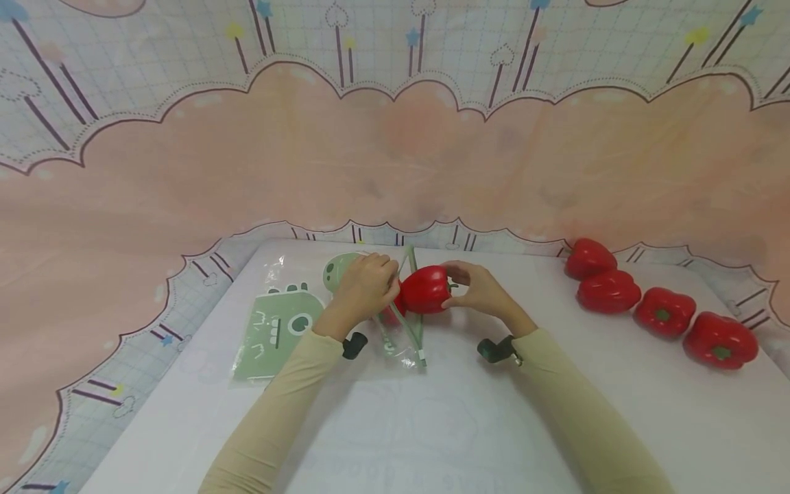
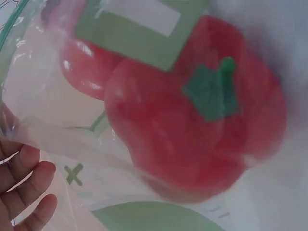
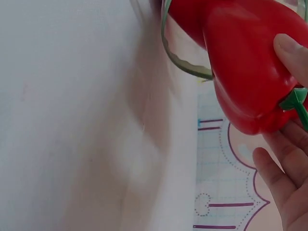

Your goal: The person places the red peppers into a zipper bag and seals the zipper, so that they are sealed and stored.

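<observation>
A clear plastic bag with a green monster print and a green-edged mouth lies on the white table. My left hand grips its upper edge near the mouth. A red bell pepper is held by my right hand, thumb on one side and fingers on the other around its stem end. The other end of this pepper is at the bag's mouth. Through the film in the left wrist view, a red bell pepper with a green stem shows inside, with more red behind it.
To the right, several red bell peppers lie in a slanting row on the white table. A patterned curtain hangs behind the table and along its sides. Each wrist carries a small dark camera.
</observation>
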Demonstrator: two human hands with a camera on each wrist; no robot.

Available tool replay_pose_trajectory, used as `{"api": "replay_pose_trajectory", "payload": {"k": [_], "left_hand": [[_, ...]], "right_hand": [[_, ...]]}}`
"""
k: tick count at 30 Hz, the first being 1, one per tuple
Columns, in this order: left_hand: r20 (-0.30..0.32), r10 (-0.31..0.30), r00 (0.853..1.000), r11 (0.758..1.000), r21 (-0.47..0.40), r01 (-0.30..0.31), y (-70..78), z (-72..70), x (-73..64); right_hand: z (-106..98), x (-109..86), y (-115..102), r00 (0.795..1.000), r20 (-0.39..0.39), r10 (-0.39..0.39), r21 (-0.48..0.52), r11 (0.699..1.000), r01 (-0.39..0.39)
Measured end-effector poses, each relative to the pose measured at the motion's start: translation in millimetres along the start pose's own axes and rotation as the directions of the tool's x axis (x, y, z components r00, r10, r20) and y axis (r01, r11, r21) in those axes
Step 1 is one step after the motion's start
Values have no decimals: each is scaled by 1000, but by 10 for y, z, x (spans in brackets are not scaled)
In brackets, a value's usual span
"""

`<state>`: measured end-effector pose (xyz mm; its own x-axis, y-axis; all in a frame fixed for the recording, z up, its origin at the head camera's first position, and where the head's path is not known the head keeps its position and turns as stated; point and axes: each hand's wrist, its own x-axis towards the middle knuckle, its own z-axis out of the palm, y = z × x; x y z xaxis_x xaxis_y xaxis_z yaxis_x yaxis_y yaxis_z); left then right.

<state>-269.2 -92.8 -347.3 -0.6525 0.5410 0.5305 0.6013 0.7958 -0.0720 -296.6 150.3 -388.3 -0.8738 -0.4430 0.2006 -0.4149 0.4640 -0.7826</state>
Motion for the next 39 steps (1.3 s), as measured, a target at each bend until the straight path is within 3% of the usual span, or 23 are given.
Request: {"api": "replay_pose_trajectory", "payload": {"k": [23,32,39], "left_hand": [[-7,-4,1000,1000,-28,4,23,-22,31],[-20,4,1000,1000,-9,-4,42,-26,33],[-13,-5,1000,1000,2,5,41,-27,35]], "right_hand": [[174,101,-72,985,168,-32,85,996,18],[236,96,-124,976,208,-65,-11,998,69],[266,119,-146,969,236,-68,-21,997,75]]}}
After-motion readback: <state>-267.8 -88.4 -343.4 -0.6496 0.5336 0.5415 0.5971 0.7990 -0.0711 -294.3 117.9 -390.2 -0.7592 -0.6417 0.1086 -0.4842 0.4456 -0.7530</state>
